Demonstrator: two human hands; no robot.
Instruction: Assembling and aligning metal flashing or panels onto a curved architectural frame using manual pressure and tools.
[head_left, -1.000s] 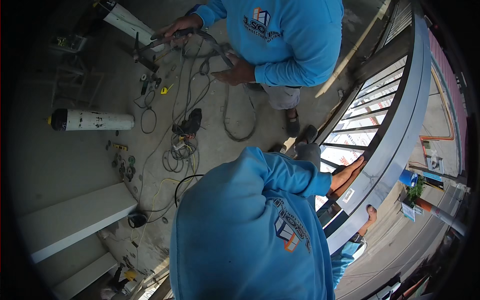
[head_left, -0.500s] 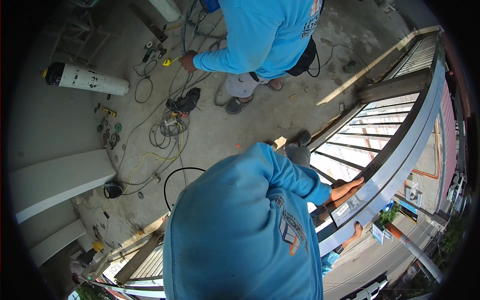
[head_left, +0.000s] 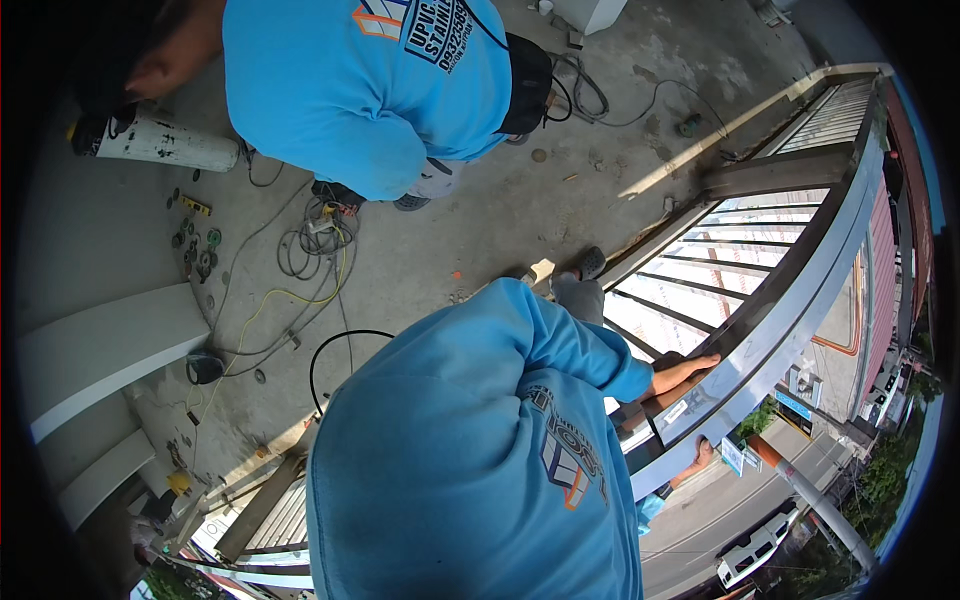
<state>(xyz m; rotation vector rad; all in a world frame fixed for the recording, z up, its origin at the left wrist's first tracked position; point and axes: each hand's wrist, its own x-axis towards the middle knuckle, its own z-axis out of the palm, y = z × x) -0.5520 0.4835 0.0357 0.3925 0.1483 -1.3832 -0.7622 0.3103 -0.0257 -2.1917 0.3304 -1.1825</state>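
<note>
My left forearm crosses toward the right, and my left hand (head_left: 688, 375) lies along the inner edge of a long, shiny metal handrail (head_left: 775, 330), fingers stretched out. At the rail's outer edge is my right hand (head_left: 697, 458), its fingers curled in against the metal; my own blue sleeve (head_left: 480, 420) and body hide most of that arm. A small pale label (head_left: 676, 410) sticks to the rail between my hands. Below the rail, dark slanted bars run down to a lower beam.
A co-worker in a blue shirt (head_left: 330, 100) bends at the upper left, one hand by a white gas cylinder (head_left: 165, 140). Tangled cables (head_left: 310, 245), a black bucket (head_left: 204, 368) and several discs (head_left: 205, 262) lie on the concrete. Beyond the rail lies a street (head_left: 720, 505) below.
The co-worker has moved left and bent down toward the cylinder, now hiding the yellow tape measure seen before. My view has shifted slightly; both my hands stay at the handrail.
</note>
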